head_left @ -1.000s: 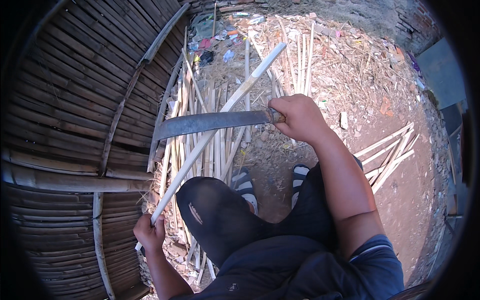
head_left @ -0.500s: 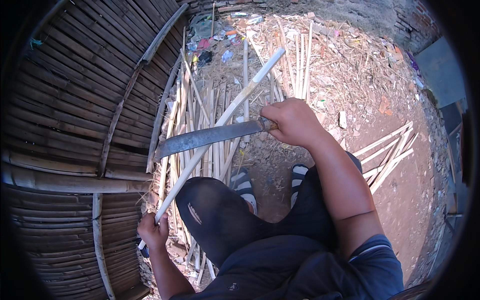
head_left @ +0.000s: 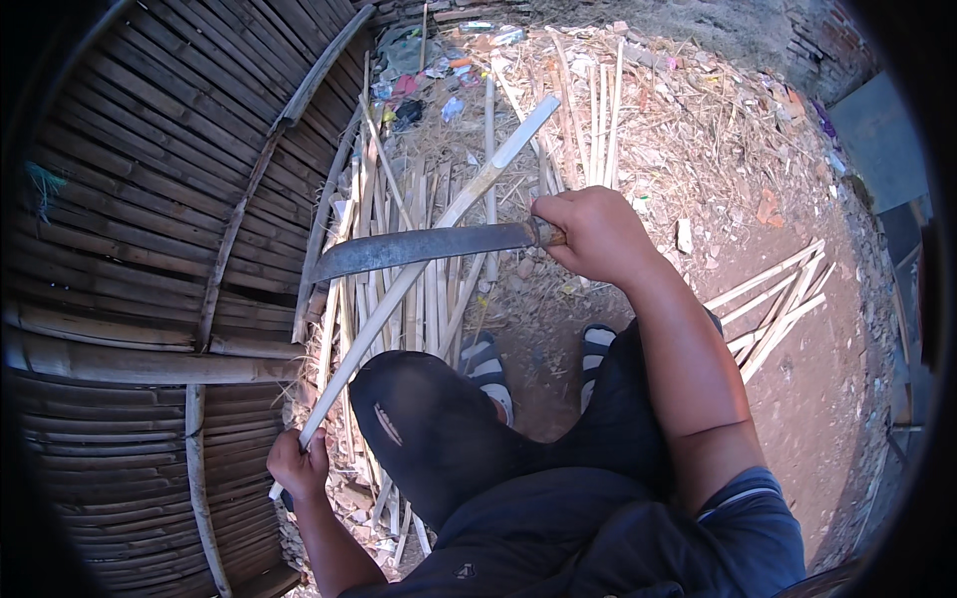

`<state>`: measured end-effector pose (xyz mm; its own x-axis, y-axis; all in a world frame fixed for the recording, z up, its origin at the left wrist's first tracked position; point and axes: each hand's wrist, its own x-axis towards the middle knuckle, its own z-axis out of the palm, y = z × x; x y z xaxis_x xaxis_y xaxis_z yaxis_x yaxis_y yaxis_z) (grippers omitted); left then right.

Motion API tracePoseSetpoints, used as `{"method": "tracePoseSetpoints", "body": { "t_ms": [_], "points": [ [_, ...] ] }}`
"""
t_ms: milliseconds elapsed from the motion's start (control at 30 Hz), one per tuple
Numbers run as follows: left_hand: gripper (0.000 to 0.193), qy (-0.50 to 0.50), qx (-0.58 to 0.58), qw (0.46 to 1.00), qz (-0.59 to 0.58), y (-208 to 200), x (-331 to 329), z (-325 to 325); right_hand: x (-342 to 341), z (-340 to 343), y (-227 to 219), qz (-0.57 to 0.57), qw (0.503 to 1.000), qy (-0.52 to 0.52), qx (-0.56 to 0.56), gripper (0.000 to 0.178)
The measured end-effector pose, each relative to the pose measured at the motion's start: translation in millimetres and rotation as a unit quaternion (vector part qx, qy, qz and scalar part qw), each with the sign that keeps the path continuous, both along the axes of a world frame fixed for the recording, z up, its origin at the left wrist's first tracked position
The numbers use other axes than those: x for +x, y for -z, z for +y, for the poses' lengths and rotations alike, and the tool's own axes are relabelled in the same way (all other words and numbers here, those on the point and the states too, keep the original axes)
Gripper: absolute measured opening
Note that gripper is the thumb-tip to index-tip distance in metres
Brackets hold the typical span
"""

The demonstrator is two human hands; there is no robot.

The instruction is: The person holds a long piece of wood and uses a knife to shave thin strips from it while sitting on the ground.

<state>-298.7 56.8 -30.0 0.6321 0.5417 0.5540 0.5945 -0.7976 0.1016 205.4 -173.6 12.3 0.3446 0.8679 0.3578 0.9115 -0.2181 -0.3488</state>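
My right hand (head_left: pixel 598 232) is closed round the wooden handle of a machete (head_left: pixel 429 249). Its long, dark grey blade points left and crosses over a pale bamboo strip (head_left: pixel 389 304). The strip slants from lower left up to the far right, past my left knee. At its near end, my left hand (head_left: pixel 299 463) grips it with the fingers wrapped round. The blade lies across the strip about midway; whether the edge touches it I cannot tell.
Many split bamboo strips (head_left: pixel 434 309) lie on the ground beyond my left knee. A smaller strip pile (head_left: pixel 783 299) is at the right. A slatted bamboo wall (head_left: pixel 150 239) stands close on the left. Shavings and litter (head_left: pixel 688 120) cover the ground ahead.
The machete has shifted slightly right and toward level, its tip raised. The bamboo strip and my left hand have slid a little to the left.
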Motion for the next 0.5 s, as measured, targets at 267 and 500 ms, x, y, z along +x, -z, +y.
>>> {"method": "tracePoseSetpoints", "body": {
  "t_ms": [267, 500],
  "points": [
    [0.048, -0.008, 0.051, 0.999, 0.011, 1, -2, 6, 19, -1, 8, 0.106, 0.988, 0.109, -0.029, 0.031],
    [0.046, -0.017, 0.037, 0.999, 0.018, 5, -10, 4, 3, 3, 5, 0.033, 0.999, 0.035, -0.013, 0.026]
  ]
}}
